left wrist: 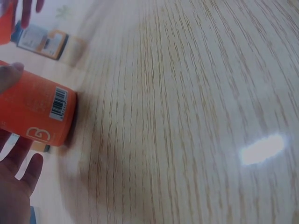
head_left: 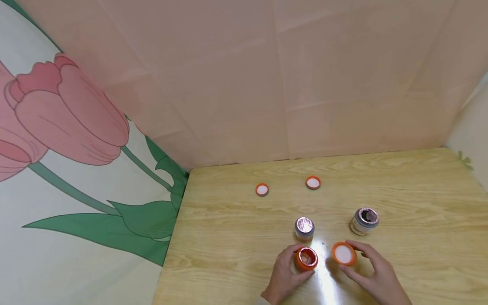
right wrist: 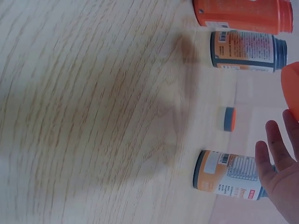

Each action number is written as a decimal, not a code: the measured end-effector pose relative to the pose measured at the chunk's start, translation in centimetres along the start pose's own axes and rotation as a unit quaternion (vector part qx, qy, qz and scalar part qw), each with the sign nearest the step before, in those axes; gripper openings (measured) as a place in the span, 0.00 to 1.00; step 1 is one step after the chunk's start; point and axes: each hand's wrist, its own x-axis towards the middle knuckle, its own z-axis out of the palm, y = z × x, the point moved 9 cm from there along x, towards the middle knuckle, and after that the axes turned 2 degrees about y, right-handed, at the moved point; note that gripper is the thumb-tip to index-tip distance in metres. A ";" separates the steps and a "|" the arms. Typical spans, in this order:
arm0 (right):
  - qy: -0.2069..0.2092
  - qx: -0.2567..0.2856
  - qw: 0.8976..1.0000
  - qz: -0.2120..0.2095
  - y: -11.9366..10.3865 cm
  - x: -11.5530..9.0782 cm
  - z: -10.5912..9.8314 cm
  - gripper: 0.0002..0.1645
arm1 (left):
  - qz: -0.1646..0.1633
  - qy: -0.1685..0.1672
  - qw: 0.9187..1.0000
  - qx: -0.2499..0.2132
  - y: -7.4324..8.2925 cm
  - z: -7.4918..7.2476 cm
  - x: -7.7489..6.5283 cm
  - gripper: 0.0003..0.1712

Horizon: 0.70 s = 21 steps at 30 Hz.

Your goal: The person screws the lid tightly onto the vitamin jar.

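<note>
My left hand (head_left: 284, 271) grips an orange jar (head_left: 306, 263) round its side, thumb near, fingers far. The jar stands upright on the table, its mouth uncovered with a silvery rim; its barcode side shows in the left wrist view. Just right of it, my right hand (head_left: 375, 271) pinches an orange lid (head_left: 344, 253) between thumb and fingers. The lid's white inside faces the head camera, and it is held above the table, apart from the jar. Behind the orange jar stands a grey-topped jar (head_left: 304, 228) with silver foil across its mouth.
Another grey-topped jar (head_left: 364, 221), its foil torn and dark inside, stands beyond my right hand. Two lids, a smaller one (head_left: 262, 189) and a larger one (head_left: 313, 182), lie white side up toward the back. A cloth wall (head_left: 236, 106) borders the table's far edge.
</note>
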 end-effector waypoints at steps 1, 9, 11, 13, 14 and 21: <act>-0.001 0.001 1.000 -0.003 -0.2 0.1 0.0 0.46 | 0.000 0.000 1.000 0.002 0.0 0.0 0.0 0.38; -0.004 0.015 1.000 -0.025 -1.1 0.3 0.3 0.46 | 0.001 -0.005 1.000 0.003 0.3 0.0 0.2 0.38; -0.005 0.013 1.000 -0.018 -1.1 0.3 0.4 0.46 | 0.001 -0.005 1.000 0.004 0.3 0.1 0.3 0.37; -0.007 0.011 1.000 -0.007 -1.0 0.3 0.5 0.46 | 0.002 -0.005 1.000 0.006 0.3 0.1 0.3 0.37; -0.009 0.009 1.000 -0.001 -1.0 0.3 0.5 0.45 | 0.002 -0.004 1.000 0.005 0.3 0.1 0.3 0.37; -0.041 0.009 0.999 0.028 -1.1 0.3 1.1 0.42 | 0.005 -0.002 1.000 0.012 0.4 0.2 0.3 0.37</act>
